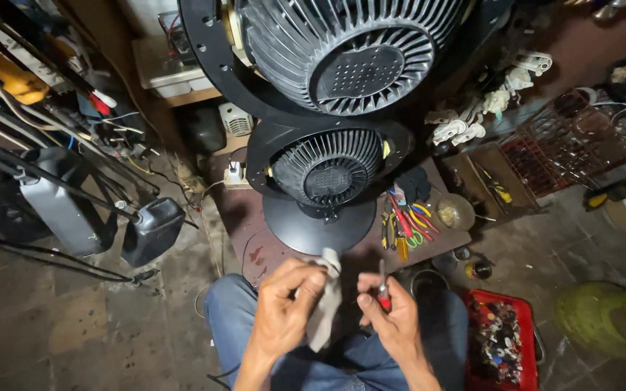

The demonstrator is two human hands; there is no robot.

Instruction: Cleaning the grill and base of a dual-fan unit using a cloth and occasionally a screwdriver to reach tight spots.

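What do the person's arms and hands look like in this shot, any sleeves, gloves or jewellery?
Both the left hand and right hand are bare: no gloves, and no rings or watch that I can make out. The forearms show no sleeves. Below them are blue jeans.

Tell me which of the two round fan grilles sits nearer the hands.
The smaller, lower grille, mounted over the round black base, is nearer. The bigger grille hangs at the top of the view, farther away.
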